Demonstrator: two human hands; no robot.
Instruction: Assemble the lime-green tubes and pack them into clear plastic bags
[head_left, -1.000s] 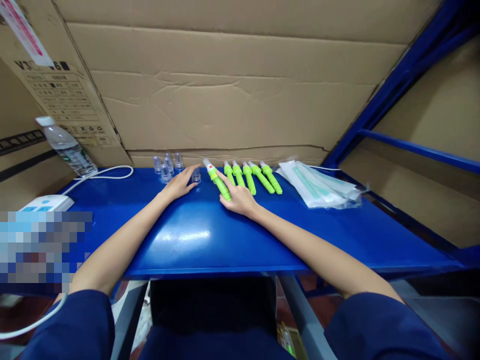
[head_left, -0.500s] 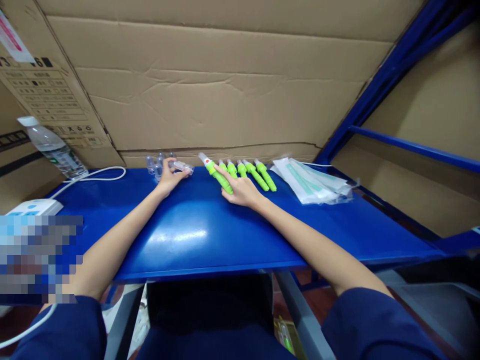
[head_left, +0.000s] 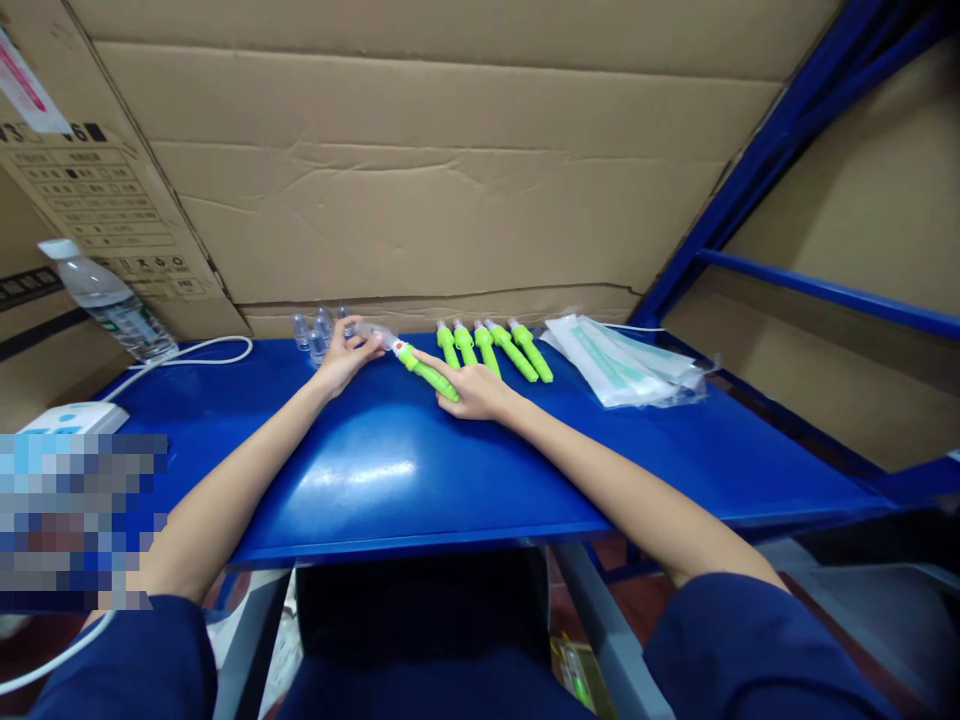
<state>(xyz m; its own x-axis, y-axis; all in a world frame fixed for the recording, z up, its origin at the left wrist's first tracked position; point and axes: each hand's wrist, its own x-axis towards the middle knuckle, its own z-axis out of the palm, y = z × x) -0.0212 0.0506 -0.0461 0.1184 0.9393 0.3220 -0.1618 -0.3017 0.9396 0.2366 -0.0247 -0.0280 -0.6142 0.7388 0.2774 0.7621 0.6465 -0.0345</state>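
My right hand (head_left: 474, 390) is closed around a bright green pen-shaped device (head_left: 429, 376) with a white end and a red dot. That white end points left and meets a clear plastic cap (head_left: 375, 332), which my left hand (head_left: 348, 358) pinches between thumb and fingers. How far the cap covers the end I cannot tell. Several more clear caps (head_left: 301, 330) stand on the blue table (head_left: 480, 480) behind and left of my left hand. Beyond my right hand lies a row of several similar green pen-shaped devices (head_left: 531, 350).
Flat clear-and-white plastic packets (head_left: 622, 362) lie right of the green row. At the left are a water bottle (head_left: 112, 305), a white power strip (head_left: 75, 422) and a looped white cable (head_left: 225, 358). Cardboard (head_left: 420, 200) walls the back; a blue metal frame (head_left: 810, 300) stands right.
My right hand has brought the green device left and slightly down, away from the row. Its white end now meets the clear cap in my left hand, which has barely moved.
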